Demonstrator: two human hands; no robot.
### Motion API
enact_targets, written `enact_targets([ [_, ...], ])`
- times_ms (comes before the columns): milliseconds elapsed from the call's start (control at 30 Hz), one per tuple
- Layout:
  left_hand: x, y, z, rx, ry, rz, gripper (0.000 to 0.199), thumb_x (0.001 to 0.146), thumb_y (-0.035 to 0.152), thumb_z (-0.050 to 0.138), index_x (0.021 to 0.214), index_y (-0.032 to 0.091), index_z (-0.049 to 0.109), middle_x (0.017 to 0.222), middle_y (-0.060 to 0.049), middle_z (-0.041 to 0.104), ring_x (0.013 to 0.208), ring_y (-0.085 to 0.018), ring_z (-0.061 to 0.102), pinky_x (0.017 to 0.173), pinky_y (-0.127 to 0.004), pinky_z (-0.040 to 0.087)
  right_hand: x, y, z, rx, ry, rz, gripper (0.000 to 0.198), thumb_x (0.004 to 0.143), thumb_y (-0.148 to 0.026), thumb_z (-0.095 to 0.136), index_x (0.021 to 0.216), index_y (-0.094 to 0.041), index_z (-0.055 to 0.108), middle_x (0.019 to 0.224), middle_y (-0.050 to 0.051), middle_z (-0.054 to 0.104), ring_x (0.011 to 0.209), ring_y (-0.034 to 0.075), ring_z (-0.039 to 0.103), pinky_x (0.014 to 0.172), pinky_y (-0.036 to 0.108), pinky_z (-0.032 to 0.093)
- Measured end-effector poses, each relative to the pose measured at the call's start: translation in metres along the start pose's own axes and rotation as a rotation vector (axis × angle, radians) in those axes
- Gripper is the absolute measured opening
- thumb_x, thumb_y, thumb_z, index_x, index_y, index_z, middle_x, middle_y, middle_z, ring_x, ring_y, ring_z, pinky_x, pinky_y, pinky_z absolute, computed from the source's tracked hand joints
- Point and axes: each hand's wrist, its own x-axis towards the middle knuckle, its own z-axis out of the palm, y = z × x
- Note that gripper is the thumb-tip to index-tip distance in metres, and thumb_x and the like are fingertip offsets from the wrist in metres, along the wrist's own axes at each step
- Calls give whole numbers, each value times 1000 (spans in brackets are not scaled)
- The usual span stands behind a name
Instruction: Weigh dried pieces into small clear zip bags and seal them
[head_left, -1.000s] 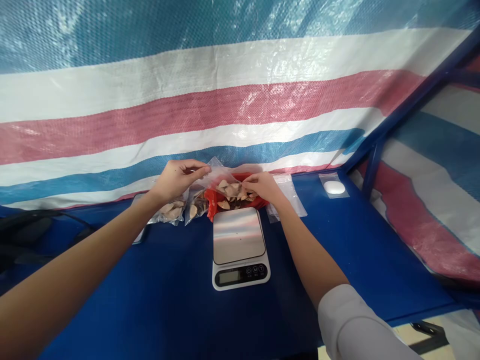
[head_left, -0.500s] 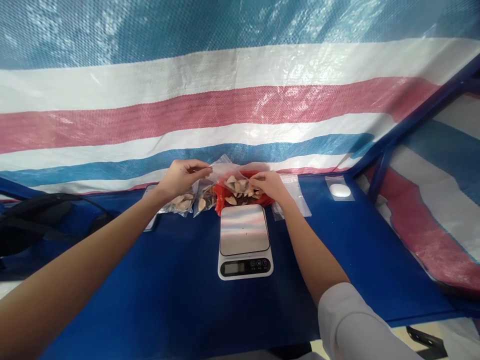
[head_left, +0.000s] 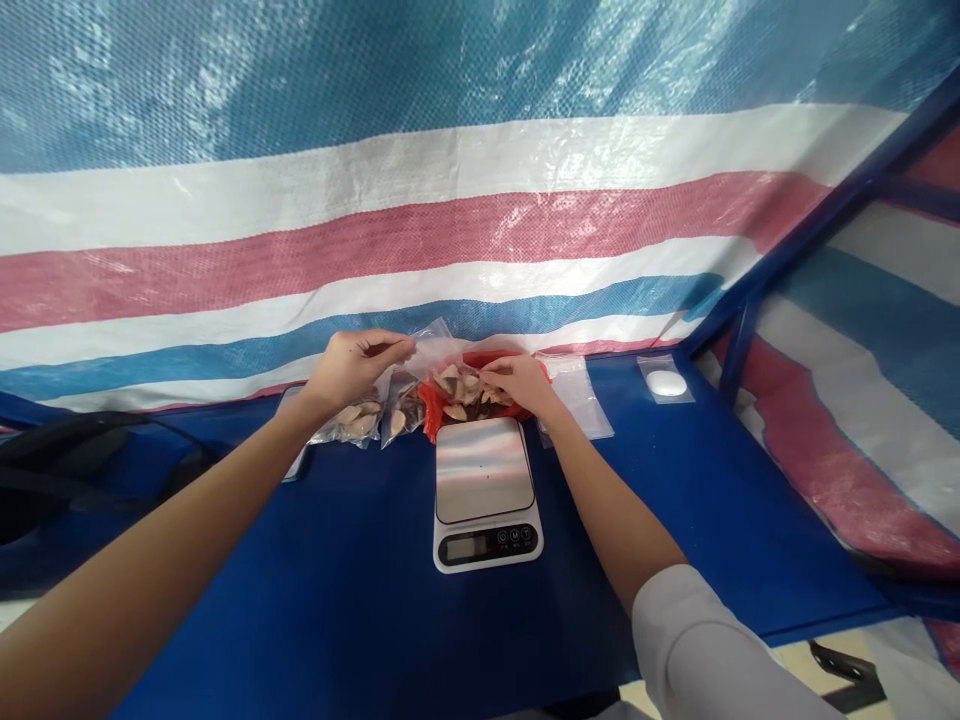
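Observation:
My left hand (head_left: 358,368) pinches the edge of a clear plastic zip bag (head_left: 436,348) between thumb and fingers. The bag slants over an open red plastic bag (head_left: 431,410) at the back of the table. Pale dried slices (head_left: 457,385) with dark edges lie in and around the red bag; which of them are inside the clear bag is hard to tell. My right hand (head_left: 521,382) is closed at the right side of these slices, its fingertips together; what they grip is hidden. Just in front stands a white kitchen scale (head_left: 487,495) with nothing on its plate.
Filled clear bags of slices (head_left: 356,420) lie left of the red bag, beside a phone (head_left: 296,465). Flat clear bags (head_left: 577,395) lie to the right, and farther right a white oval object (head_left: 665,383) on a small bag. A black bag (head_left: 67,460) sits at far left.
The view has tilted and shifted slightly. My left hand still pinches the clear bag, and my right hand stays by the slices with little movement.

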Motion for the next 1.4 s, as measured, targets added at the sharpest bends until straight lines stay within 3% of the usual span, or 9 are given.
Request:
enact_targets([
  [133, 3, -1, 3, -41, 10, 16, 32, 77, 54, 67, 79, 24, 78, 87, -2, 80, 87, -24, 74, 83, -30, 59, 0, 1, 1, 177, -43, 70, 14, 78, -31, 74, 79, -18, 79, 70, 2, 72, 59, 14, 64, 55, 26, 57],
  [333, 4, -3, 3, -63, 29, -9, 29, 77, 51, 67, 79, 24, 79, 84, -2, 80, 86, -24, 75, 83, -31, 61, 0, -3, -1, 270, 6, 177, 11, 79, -29, 75, 77, -19, 77, 69, 3, 74, 62, 16, 68, 56, 25, 58],
  [600, 5, 6, 5, -55, 34, 15, 31, 78, 53, 68, 79, 24, 78, 83, -2, 79, 86, -23, 74, 84, -31, 60, 4, 3, -11, 202, 68, 1, 17, 79, -35, 73, 79, -19, 78, 72, 2, 73, 66, 18, 69, 67, 30, 61],
  [833, 9, 8, 12, -70, -10, -13, 34, 75, 56, 70, 83, 24, 79, 87, -3, 80, 87, -24, 75, 78, -29, 60, 5, 2, -13, 184, 102, 29, 15, 78, -32, 72, 79, -18, 78, 68, 2, 71, 63, 16, 67, 64, 29, 60],
  [1100, 11, 4, 8, -10, 70, -35, 26, 78, 48, 67, 78, 24, 78, 81, -1, 79, 84, -23, 74, 80, -30, 59, 3, 3, -7, 45, 19, -9, 12, 80, -29, 74, 80, -18, 78, 74, 4, 76, 67, 16, 70, 63, 25, 58],
  [1400, 10, 6, 10, -61, 30, -9, 36, 76, 59, 68, 79, 24, 78, 84, -4, 79, 86, -25, 73, 81, -31, 58, 1, -4, -2, 240, 48, 83, 13, 79, -31, 74, 83, -20, 78, 71, 1, 74, 60, 14, 66, 61, 27, 59],
])
